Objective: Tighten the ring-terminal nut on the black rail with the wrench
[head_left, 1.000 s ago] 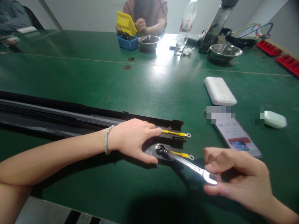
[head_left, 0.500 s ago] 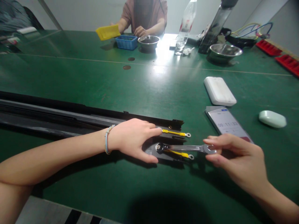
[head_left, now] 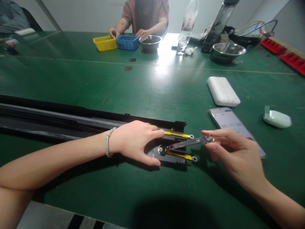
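Observation:
Long black metal rails (head_left: 71, 116) lie across the left and middle of the table. My left hand (head_left: 134, 143) rests on their right end with its fingers spread, pressing down. A silver wrench (head_left: 186, 143) has its ring end around a bolt (head_left: 161, 149) on the nearer rail. Its open-jaw end is pinched between the thumb and fingers of my right hand (head_left: 235, 152). Two yellow wires with ring terminals stick out at the rail ends: the farther wire (head_left: 177, 135) beside my left index finger, the nearer wire (head_left: 181, 155) just below the wrench.
A phone (head_left: 221, 119) lies partly behind my right hand, with a white box-like device (head_left: 223, 91) and a pale oval case (head_left: 277, 119) close by. Across the table, a person's hand touches a yellow bin (head_left: 105, 43) beside a blue basket (head_left: 127, 42) and metal bowls (head_left: 150, 43).
My right hand has swung the wrench's free end away from me and slightly left around the bolt. My left hand stays in place. Across the table, the yellow bin has been lowered onto the tabletop.

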The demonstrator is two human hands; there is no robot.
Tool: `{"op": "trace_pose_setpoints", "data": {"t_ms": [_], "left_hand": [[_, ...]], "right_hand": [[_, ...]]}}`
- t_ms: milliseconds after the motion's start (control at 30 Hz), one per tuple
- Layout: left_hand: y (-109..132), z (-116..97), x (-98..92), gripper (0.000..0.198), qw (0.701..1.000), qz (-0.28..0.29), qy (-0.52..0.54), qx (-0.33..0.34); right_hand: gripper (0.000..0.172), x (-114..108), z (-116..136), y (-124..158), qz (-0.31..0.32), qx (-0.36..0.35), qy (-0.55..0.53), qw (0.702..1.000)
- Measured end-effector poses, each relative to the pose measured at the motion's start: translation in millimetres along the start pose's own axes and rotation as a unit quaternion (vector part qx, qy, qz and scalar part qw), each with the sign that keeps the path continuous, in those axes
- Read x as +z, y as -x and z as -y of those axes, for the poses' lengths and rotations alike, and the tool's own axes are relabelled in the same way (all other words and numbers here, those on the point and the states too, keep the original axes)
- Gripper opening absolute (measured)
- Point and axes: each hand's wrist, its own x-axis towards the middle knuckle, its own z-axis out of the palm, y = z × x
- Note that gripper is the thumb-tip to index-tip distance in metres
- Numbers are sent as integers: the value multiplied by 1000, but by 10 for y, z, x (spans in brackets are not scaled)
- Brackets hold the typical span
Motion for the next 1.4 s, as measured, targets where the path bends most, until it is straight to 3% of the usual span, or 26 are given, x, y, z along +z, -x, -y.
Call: {"op": "trace_pose_setpoints", "data": {"t_ms": [267,533,700,967,1200,1400], "left_hand": [[-1,35,-17,57,1000,-11,7,4],[-42,63,-41,56,1000,-8,14,-1],[-75,70,-53,57,1000,-7,9,0],[-62,66,-33,57,1000,-7,10,-2],[-7,27,-22,58,1000,-10,11,1],[17,-13,-7,57,1000,-19,12,5]], "right_hand": [[14,-53,32,1,20,-36,-30,999],[19,-55,-7,59,108,-75,-128,983],[20,-35,69,45,120,-101,-103,982],[19,-51,32,40,114,-103,-94,984],[14,-69,-2,20,32,-75,-16,997],[8,-38,-5,-5,17,-25,4,1000]]}}
